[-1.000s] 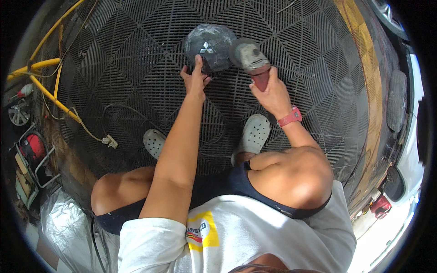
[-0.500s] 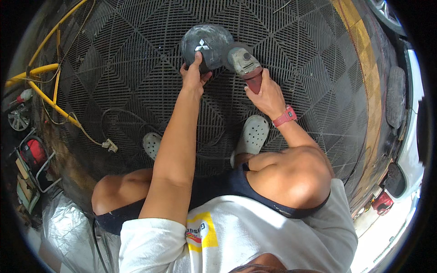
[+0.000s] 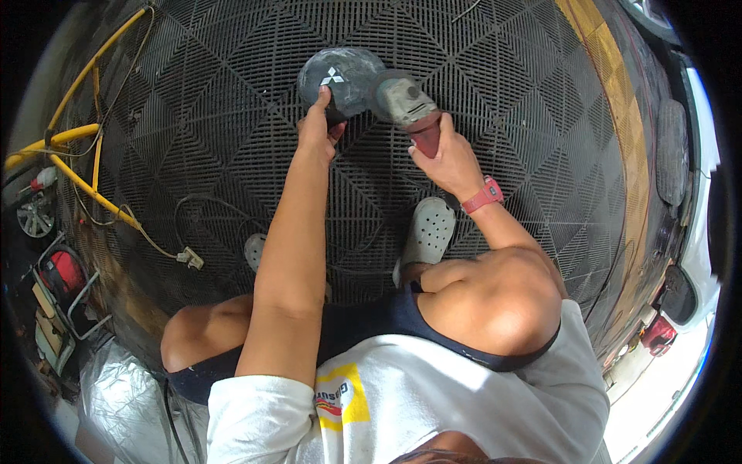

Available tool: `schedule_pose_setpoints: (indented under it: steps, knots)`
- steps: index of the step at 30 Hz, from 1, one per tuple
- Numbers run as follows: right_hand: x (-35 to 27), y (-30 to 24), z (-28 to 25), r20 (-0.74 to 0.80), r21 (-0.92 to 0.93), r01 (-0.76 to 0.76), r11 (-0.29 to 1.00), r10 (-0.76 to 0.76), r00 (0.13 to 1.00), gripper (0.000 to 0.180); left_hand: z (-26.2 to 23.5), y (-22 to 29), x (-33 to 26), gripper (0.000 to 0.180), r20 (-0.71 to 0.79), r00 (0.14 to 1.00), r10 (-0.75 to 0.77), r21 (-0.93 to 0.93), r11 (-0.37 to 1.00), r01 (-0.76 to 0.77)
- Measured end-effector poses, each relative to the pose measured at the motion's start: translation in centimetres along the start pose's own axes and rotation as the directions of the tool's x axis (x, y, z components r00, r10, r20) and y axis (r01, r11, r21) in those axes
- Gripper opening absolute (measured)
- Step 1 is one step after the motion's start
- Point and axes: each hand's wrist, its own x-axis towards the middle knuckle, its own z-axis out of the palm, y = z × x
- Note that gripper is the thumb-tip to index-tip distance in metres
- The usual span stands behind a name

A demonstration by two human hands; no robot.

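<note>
My left hand (image 3: 317,131) grips the lower edge of a dark grey, rounded car cover (image 3: 352,73) with a small silver emblem. The thumb lies on top near the emblem, and the other fingers are partly hidden below. Scuffed, pale patches mark the cover's surface. In my right hand (image 3: 454,158) is an angle grinder (image 3: 410,104) with a red body and a worn grey head, held with the fingers wrapped round the body. Its round disc overlaps the cover's right edge; whether they touch I cannot tell.
Dark slatted floor tiles (image 3: 510,100) lie beneath, bordered by a yellow strip (image 3: 607,69) at right. A yellow tubular frame (image 3: 93,182) and a cable with a pale plug (image 3: 189,257) are at left. My clog (image 3: 429,232) stands below the grinder. Silver plastic sheeting (image 3: 124,394) lies at lower left.
The cover and my left hand have shifted slightly left in view. The grinder's head has moved left and a little down, still at the cover's right edge.
</note>
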Motion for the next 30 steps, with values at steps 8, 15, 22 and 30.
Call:
schedule_pose_setpoints:
  steps: [8, 15, 22, 30]
  knots:
    - [1.7, 2.7, 0.1, -0.004, -0.031, -0.077, 0.997, 0.077, 0.997, 0.064, 1.3, 0.0, -0.5, 0.077, -0.057, 0.998, 0.038, 0.038, 0.999, -0.036]
    - [1.7, 1.4, 0.6, 0.022, 0.006, -0.013, 1.0, 0.013, 1.0, 0.065, 1.0, 0.3, -0.6, 0.072, -0.04, 0.999, 0.028, 0.083, 0.996, -0.025]
    - [2.8, 2.3, -0.4, -0.028, 0.034, -0.116, 0.993, 0.117, 0.993, 0.063, 0.4, 0.0, 0.1, 0.078, 0.011, 0.996, 0.089, 0.025, 0.996, -0.089]
    - [2.7, 2.8, 0.3, -0.009, 0.045, -0.144, 0.989, 0.144, 0.989, 0.064, 1.4, 0.0, -0.6, 0.071, -0.053, 0.998, 0.027, 0.076, 0.997, -0.023]
